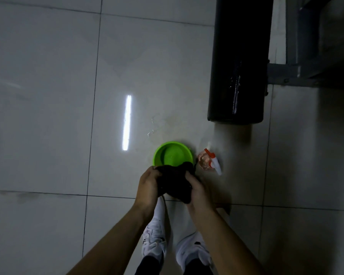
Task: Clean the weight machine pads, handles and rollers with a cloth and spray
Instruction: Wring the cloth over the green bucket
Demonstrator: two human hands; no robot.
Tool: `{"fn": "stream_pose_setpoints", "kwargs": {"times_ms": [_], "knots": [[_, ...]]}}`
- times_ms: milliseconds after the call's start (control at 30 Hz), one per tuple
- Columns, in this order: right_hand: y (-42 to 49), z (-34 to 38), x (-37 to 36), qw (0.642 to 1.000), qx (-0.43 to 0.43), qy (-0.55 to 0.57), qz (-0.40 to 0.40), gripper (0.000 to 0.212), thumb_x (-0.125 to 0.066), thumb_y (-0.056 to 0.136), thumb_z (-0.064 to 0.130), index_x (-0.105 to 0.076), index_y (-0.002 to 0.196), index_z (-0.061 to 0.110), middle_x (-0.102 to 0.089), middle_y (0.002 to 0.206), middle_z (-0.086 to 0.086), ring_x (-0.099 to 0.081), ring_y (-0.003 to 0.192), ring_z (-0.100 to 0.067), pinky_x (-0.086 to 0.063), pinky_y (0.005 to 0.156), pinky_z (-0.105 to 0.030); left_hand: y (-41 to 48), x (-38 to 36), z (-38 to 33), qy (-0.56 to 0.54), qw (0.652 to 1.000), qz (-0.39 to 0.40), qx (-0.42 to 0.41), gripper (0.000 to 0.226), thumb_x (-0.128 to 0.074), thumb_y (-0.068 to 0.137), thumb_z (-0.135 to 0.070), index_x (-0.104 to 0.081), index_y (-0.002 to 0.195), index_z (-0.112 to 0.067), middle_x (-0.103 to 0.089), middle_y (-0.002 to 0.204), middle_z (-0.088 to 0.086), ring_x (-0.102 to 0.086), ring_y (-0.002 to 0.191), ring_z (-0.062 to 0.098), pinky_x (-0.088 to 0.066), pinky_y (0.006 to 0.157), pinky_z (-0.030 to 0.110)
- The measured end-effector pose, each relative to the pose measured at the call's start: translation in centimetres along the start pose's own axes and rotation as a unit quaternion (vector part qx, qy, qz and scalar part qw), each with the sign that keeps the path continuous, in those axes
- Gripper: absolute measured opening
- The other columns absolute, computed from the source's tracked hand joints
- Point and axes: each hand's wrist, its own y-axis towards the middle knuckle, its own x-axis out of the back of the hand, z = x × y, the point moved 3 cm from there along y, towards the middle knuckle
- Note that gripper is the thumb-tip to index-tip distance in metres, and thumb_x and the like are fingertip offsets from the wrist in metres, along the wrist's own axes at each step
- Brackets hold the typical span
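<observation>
Above a pale tiled floor [48,116], the left hand [147,187] and right hand [197,192] both clutch a bunched black cloth [175,181]. Just beyond the right hand, a spray bottle [208,160] aims its nozzle rightward.

Basin [165,153] on floor [48,116], spray bottle [209,160] just right, roller pad [238,62] beyond, cloth [175,183] nearer.

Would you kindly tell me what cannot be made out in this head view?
Head view:
Bowl: near rim hidden by the cloth; contents unclear in dim light.
Roller: upper end cut off by the top edge.
Spray bottle: fill level too small and blurred.
Cloth: partly covered by left hand and right hand.
</observation>
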Motion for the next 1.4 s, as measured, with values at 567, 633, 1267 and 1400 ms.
{"fn": "stream_pose_setpoints", "kwargs": {"times_ms": [567,633,1267,1400], "knots": [[5.0,6.0,7.3,0.819,0.266,-0.476,-0.182,0.051,-0.074,0.09,0.014,-0.06,0.138,0.022,-0.056,0.138,-0.01,-0.055,0.126,-0.03,-0.05,0.088,-0.032,2.2,-7.6,0.4,-0.193,0.962,0.039,0.19,0.012,-0.065,0.097,-0.02,-0.063,0.102,-0.01,-0.064,0.077,0.008,-0.06,0.068,0.02,-0.054,0.055,0.026],[6.1,5.8,7.6,0.816,0.257,-0.492,-0.161,0.034,-0.072,0.093,0.017,-0.068,0.128,0.018,-0.066,0.123,-0.011,-0.063,0.113,-0.032,-0.044,0.077,-0.026,1.9,-7.9,-0.8,-0.205,0.959,0.043,0.189,0.012,-0.065,0.098,-0.021,-0.065,0.093,-0.01,-0.065,0.073,0.005,-0.061,0.069,0.018,-0.056,0.058,0.025],[-44.5,28.2,6.4,0.916,0.299,-0.153,-0.217,0.033,-0.063,0.093,0.051,-0.062,0.083,0.02,-0.072,0.07,0.004,-0.072,0.066,-0.015,-0.063,0.069,-0.049,-44.4,-19.2,-23.5,0.111,0.973,0.194,-0.05,0.033,-0.087,0.077,-0.009,-0.07,0.101,0.006,-0.074,0.091,0.017,-0.072,0.075,0.023,-0.059,0.061,0.029],[-51.8,31.5,10.4,0.911,0.324,-0.104,-0.234,0.029,-0.067,0.091,0.053,-0.062,0.085,0.024,-0.074,0.078,0.003,-0.074,0.076,-0.016,-0.063,0.072,-0.045,-51.4,-23.2,-24.8,0.169,0.952,0.25,-0.045,0.055,-0.095,0.067,-0.015,-0.068,0.109,0.007,-0.076,0.095,0.018,-0.075,0.084,0.031,-0.062,0.073,0.042]]}}
